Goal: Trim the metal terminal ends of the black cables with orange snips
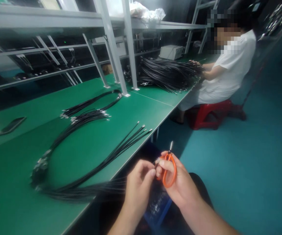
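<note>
In my right hand is a pair of orange-handled scissors, its short metal blades pointing up and away. My left hand is closed close beside it, thumb and fingers pinched around the end of a black cable. The fingertips of both hands meet there, and the exact cable end is too small to make out. From under my left hand, a bundle of black cables runs left over the table edge. Several cables with metal tips fan out on the green table nearby.
Looped cable bundles lie on the green table, with a phone-like dark object farther left. White shelf posts rise from it. A blue bin sits below my hands. A co-worker on a red stool handles a big cable pile.
</note>
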Motion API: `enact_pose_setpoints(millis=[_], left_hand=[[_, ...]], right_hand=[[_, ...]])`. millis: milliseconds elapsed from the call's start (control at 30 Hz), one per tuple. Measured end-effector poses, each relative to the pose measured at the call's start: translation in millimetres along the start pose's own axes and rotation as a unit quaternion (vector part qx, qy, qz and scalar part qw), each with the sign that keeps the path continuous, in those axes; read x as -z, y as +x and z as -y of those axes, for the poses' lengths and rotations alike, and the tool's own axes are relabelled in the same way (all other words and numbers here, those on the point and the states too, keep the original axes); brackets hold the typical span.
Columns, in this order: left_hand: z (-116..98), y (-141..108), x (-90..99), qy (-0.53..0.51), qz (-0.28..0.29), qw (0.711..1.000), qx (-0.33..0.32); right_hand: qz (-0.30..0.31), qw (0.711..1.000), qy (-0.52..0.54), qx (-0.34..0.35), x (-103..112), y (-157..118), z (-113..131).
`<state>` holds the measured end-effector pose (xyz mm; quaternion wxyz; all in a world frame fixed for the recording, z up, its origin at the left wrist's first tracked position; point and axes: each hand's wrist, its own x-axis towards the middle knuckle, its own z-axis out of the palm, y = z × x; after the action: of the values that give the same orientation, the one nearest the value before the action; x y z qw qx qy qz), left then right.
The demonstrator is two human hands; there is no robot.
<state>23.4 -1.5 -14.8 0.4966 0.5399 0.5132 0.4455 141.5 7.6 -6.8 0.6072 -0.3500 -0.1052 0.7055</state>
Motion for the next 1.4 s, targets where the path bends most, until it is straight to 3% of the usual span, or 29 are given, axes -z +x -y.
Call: enact_pose_setpoints(millis=[200, 400, 733, 833, 900, 1000, 1067, 1100, 1167, 1267, 1333, 1400], left_hand=[[-8, 3, -0.2, -0.067, -0.032, 0.997, 0.005], [-11, 2, 4.3, -0.208, 0.021, 0.978, 0.026], [-9, 4, 5.4, -0.207, 0.022, 0.978, 0.004], [-8, 4, 11.1, -0.104, -0.023, 0.994, -0.029], [-10, 3, 16.0, 0.050, -0.070, 0.990, -0.109], [-14, 1, 21.8, 0.261, -0.095, 0.924, -0.263], [-16, 0, 24.5, 0.318, -0.107, 0.892, -0.303], [-16, 0, 25.5, 0.318, -0.120, 0.893, -0.294], [-16, 0, 26.4, 0.264, -0.115, 0.931, -0.222], [-13, 2, 24.4, 0.092, -0.030, 0.992, -0.082], [-11, 3, 21.7, 0.000, -0.006, 0.999, -0.036], [-10, 4, 19.5, -0.035, -0.026, 0.999, -0.024]], right_hand=[[-0.005, 1.000, 0.015, 0.003, -8, -7, -13], [0.024, 1.000, -0.002, 0.001, -5, -5, -14], [0.034, 0.999, 0.014, 0.001, -7, -6, -11], [0.035, 0.999, 0.023, -0.009, -9, -5, -10], [0.031, 0.999, 0.027, -0.011, -11, -4, -10], [0.030, 0.999, 0.030, -0.011, -13, -3, -12], [0.035, 0.999, 0.030, -0.009, -15, -2, -12], [0.038, 0.999, 0.033, -0.005, -16, -1, -12], [0.045, 0.998, 0.040, 0.004, -19, 0, -13], [0.042, 0.998, 0.045, 0.009, -23, 0, -14], [0.041, 0.998, 0.039, 0.007, -24, 0, -15], [0.048, 0.999, 0.018, 0.013, -25, 0, -14]])
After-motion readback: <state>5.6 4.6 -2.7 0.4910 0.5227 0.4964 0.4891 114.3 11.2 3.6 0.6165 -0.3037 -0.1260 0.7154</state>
